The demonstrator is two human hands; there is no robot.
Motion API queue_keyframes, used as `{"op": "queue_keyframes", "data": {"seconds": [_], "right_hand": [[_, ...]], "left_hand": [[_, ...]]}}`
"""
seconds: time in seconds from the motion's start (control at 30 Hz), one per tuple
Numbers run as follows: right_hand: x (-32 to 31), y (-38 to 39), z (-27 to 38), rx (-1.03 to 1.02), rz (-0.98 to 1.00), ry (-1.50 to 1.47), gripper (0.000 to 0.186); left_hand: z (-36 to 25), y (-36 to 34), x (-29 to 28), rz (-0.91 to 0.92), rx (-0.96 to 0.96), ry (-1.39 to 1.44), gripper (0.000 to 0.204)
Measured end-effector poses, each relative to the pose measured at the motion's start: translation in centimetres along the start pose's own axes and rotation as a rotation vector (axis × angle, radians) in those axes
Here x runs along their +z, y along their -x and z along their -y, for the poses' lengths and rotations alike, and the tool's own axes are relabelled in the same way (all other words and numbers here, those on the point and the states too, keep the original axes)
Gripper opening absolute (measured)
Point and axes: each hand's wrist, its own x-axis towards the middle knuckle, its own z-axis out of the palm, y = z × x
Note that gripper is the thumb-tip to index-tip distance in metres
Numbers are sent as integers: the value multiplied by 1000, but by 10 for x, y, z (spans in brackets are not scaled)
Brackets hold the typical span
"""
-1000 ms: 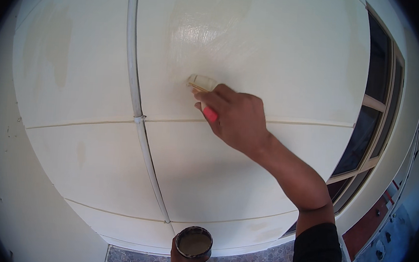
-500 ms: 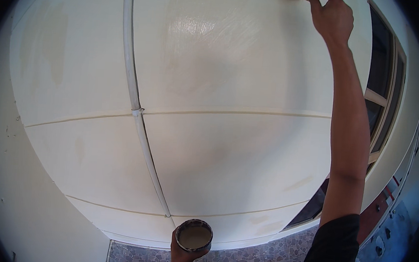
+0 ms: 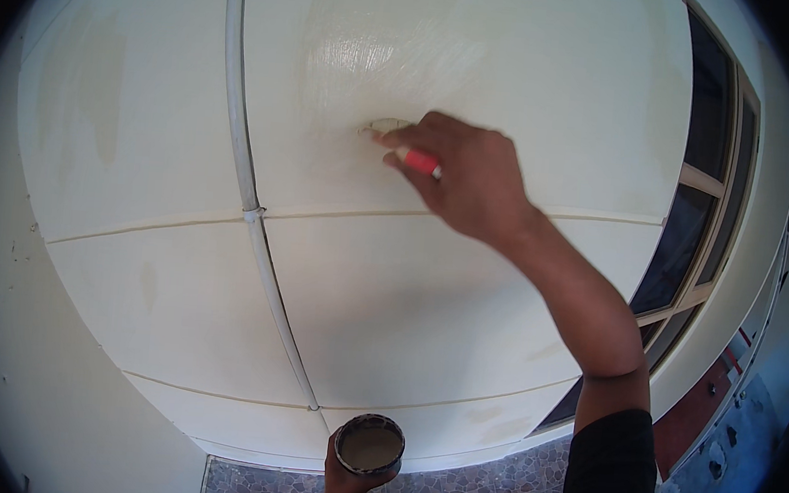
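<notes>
The brush point(image 3: 391, 127) is at the upper middle of the view, in front of the pale wall point(image 3: 464, 298), and its head points to about 9 o'clock. It is somewhat blurred, so I cannot tell if the bristles touch the wall. The right hand point(image 3: 483, 179) is closed around it, with fingers bent and the red handle point(image 3: 421, 162) showing near the palm; this grip is close to the head, probably for better control. The elbow is bent, which seems to keep the brush within comfortable reach.

At 11 o'clock from the brush there is a shiny patch point(image 3: 363, 54). At 6 o'clock, well apart, the left hand point(image 3: 345, 485) curls around a dark pot point(image 3: 372, 420). Its mouth faces up, presumably so that the pale liquid point(image 3: 371, 450) does not spill.

Farther out, a pipe point(image 3: 239, 104) runs at 9 o'clock, a window point(image 3: 678, 241) stands near 3 o'clock, and the stone-patterned floor point(image 3: 524, 479) lies at 5 o'clock.
</notes>
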Motion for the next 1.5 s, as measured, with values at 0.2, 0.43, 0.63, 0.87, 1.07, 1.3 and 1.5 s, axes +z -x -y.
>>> {"op": "queue_keyframes", "data": {"seconds": [0.2, 0.43, 0.63, 0.87, 1.07, 1.3, 1.5], "right_hand": [[-56, -64, -84, 280, -105, 145, 20], [-101, -124, -147, 170, -633, 330, 15], [-42, -81, -110, 105, -330, 451, 18], [23, 6, -7, 2, -115, 54, 19], [7, 21, -20, 243, -85, -292, 16], [-61, 20, -137, 312, -452, -28, 26], [-80, 19, -128, 294, -606, 525, 18]], "left_hand": [[10, 2, -2, -25, 0, 12, 113], [9, 5, 0, -35, 18, 5, 111], [20, 5, 2, -15, 16, 67, 110], [21, 4, 4, 25, 29, 44, 109], [7, 6, 3, 23, 17, 32, 110], [21, 7, -1, -12, 11, 61, 111], [20, 9, -4, -26, 18, 51, 111]]}}
